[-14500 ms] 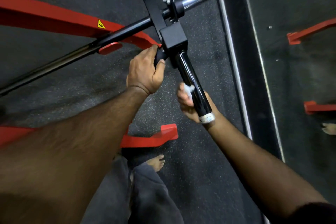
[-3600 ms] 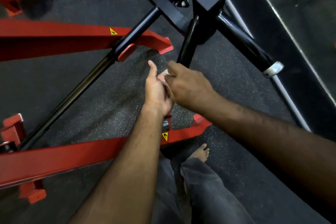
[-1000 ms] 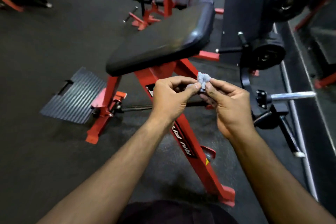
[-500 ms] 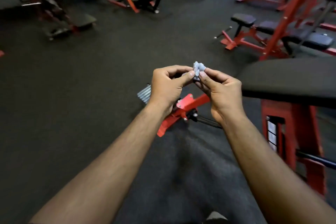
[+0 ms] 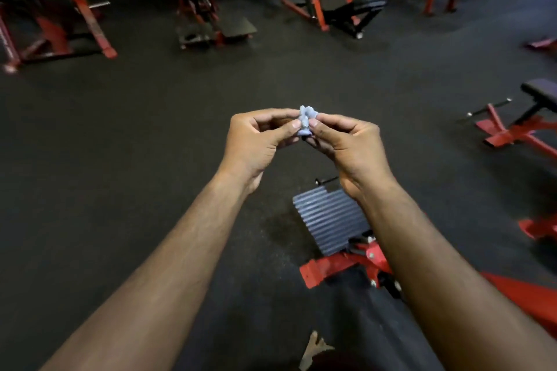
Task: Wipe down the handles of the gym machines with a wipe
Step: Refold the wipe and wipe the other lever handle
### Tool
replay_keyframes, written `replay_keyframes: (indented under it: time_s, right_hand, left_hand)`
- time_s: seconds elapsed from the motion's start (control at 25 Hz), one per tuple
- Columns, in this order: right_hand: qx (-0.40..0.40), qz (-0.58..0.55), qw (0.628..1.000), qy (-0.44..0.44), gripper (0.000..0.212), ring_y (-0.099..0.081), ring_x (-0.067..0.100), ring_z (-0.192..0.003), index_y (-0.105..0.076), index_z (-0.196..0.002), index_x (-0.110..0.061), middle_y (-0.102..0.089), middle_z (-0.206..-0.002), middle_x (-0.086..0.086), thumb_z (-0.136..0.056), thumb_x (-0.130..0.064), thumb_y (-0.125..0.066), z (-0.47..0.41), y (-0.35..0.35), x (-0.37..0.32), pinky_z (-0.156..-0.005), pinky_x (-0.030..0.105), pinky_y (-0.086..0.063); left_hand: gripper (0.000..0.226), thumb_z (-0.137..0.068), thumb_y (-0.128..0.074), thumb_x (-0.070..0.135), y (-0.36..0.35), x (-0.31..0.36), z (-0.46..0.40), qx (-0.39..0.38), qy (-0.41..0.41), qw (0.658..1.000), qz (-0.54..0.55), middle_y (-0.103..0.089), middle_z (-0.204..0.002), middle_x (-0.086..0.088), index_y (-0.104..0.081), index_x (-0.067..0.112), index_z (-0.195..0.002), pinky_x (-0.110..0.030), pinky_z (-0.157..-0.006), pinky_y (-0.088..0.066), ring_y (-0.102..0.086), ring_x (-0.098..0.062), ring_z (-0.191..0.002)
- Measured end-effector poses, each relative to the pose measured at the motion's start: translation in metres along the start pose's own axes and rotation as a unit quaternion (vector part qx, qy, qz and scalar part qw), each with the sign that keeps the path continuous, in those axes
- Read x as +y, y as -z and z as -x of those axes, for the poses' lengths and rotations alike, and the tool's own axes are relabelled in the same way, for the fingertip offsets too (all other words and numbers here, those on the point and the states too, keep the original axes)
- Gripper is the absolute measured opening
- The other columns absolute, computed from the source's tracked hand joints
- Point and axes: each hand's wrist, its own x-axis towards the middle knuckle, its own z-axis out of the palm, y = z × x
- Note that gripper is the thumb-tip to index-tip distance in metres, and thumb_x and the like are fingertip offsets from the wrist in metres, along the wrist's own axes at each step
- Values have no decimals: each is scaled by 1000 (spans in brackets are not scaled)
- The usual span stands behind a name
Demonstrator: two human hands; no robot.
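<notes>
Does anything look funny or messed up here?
Only the wipe: it is scrunched into a small crumpled ball, pinched between the left hand and right hand in mid-air instead of spread flat for wiping. No handle is being touched. Nothing on the floor looks spilled or broken.

1. The left hand (image 5: 256, 141), which gripped the machine's black bar at the start, is now off the equipment and pinches the wipe (image 5: 306, 122).
2. The right hand (image 5: 346, 144) no longer rubs the wipe along a black handle; it pinches the crumpled wad together with the left hand, raised in mid-air.
3. The view has swung from the floor and handles out to the open gym floor (image 5: 135, 129).
4. The padded black seat is gone from view; the ribbed footplate (image 5: 328, 220) now lies near, under the right forearm, probably the same plate seen a second ago.
</notes>
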Motion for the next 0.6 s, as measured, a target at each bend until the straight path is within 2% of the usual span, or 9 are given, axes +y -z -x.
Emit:
replay_keyframes:
  time_s: [0.16, 0.32, 0.44, 0.6]
  right_hand:
    - [-51, 23, 998, -42, 14, -72, 20, -81, -72, -98, 0, -75, -91, 15, -85, 3, -68, -126, -32, 14, -73, 24, -59]
    - [-66, 36, 996, -51, 23, -72, 24, -87, -70, -107, 6, -74, -99, 20, -84, 1, -69, -253, -69, 46, -74, 26, -58]
    - [-50, 24, 998, -28, 20, -72, 22, -86, -71, -104, 4, -75, -97, 17, -84, 1, -69, -349, -91, 69, -75, 27, -58]
    - [46, -23, 999, 5, 19, -72, 19, -82, -68, -103, 10, -75, -94, 14, -84, 6, -66, -476, -119, 73, -71, 26, -57]
  left_hand:
    - [11, -82, -73, -4, 22, -14, -110, 65, 18, 998, 11, -75, -88, -17, -74, -7, -93, -24, -73, -59, -72, -21, -80]
    - [9, -82, -73, -6, 55, -42, -234, 87, 22, 996, 3, -75, -83, -15, -73, -9, -91, -20, -68, -57, -72, -17, -75]
    - [6, -81, -73, -6, 76, -63, -340, 45, 18, 999, 4, -75, -82, -16, -73, -6, -87, -20, -66, -56, -73, -19, -75]
    - [6, -81, -74, -4, 81, -74, -493, -41, 27, 999, -10, -75, -84, -17, -73, -4, -86, -24, -70, -57, -73, -21, -79]
